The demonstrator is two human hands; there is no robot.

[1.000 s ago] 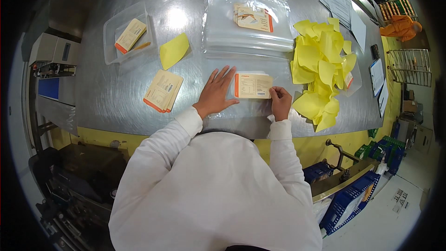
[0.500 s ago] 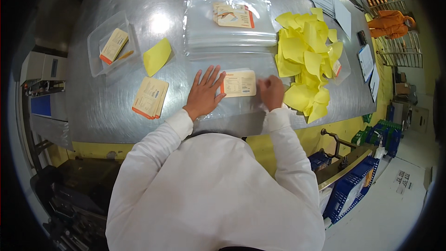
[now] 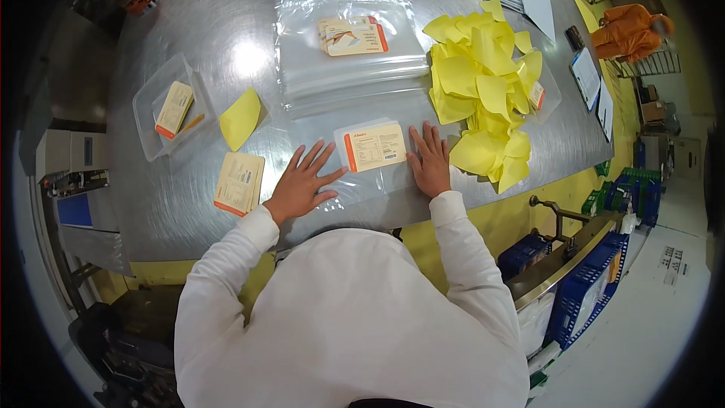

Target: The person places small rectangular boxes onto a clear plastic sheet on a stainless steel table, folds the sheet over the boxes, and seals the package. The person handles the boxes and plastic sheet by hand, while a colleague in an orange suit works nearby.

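A cream printed card (image 3: 375,146) with an orange band along one end lies on a clear plastic bag (image 3: 359,195) in front of me. My left hand (image 3: 300,185) rests flat on the bag to the left of the card, fingers spread, thumb and index finger pointing toward it. Against the card's right end is my right hand (image 3: 431,162), flat with its fingers stretched out. Neither hand grips anything. Just beyond the card lies a stack of clear plastic bags (image 3: 347,79), with several similar cards (image 3: 353,36) on top.
Left on the steel table (image 3: 181,38) are a fanned card stack (image 3: 239,183), a curled yellow sheet (image 3: 241,119) and a clear tub (image 3: 145,140) holding cards. Yellow sheets (image 3: 483,94) heap up at right, beside papers and a clipboard (image 3: 585,75). Someone in orange (image 3: 630,32) stands beyond.
My right hand has opened from a curled, blurred shape and now lies flat by the card's right end. My left hand has slid toward me, away from the card. The view has shifted slightly.
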